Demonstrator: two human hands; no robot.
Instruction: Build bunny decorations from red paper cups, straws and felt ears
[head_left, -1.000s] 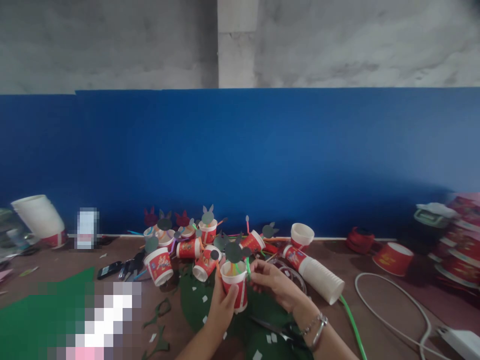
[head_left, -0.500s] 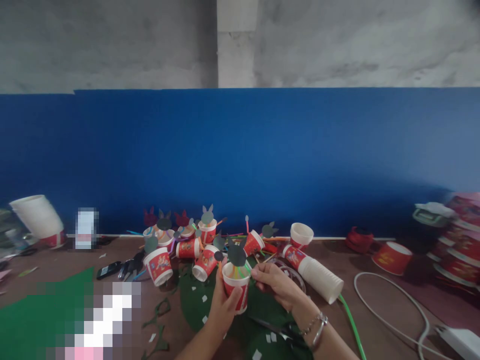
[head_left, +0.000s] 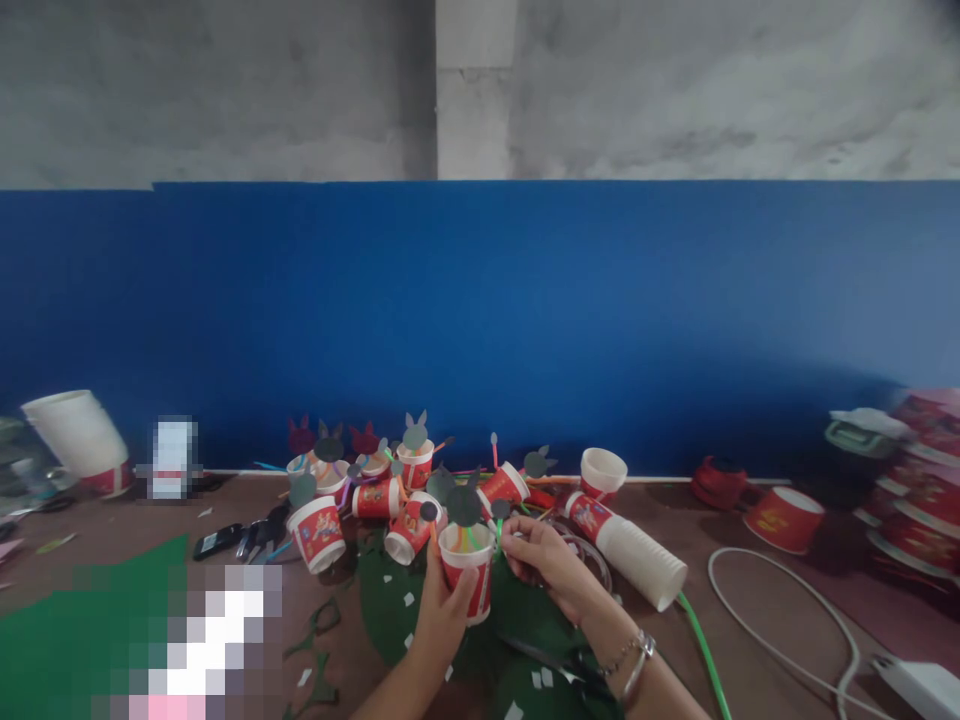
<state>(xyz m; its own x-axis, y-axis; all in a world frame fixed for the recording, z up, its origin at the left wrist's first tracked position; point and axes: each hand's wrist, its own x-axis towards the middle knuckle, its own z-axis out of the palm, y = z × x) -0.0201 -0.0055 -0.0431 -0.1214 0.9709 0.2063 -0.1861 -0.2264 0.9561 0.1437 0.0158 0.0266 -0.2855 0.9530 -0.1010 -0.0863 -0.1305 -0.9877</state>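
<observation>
My left hand (head_left: 444, 610) wraps round a red-and-white paper cup (head_left: 474, 585) and keeps it upright. A dark paper rabbit head (head_left: 463, 506) rises above its rim, and coloured strips show inside. On the cup's left side an orange straw ends in a small dark paper disc (head_left: 428, 511). A green straw (head_left: 499, 535) with another dark disc (head_left: 500, 510) stands at the right side. Curled at that straw are the fingers of my right hand (head_left: 546, 558), their tips pinched close against it.
Several decorated cups (head_left: 316, 533) crowd the back of the table. Black scissors (head_left: 551, 660) lie on green paper (head_left: 480, 665) with white scraps. To the right are a stack of cups (head_left: 641, 560), a green tube (head_left: 705, 650) and a white cable (head_left: 821, 600).
The cup has shifted slightly left in my left hand. The green straw's dark disc now shows upright beside the rim; before, my right fingers were over that spot.
</observation>
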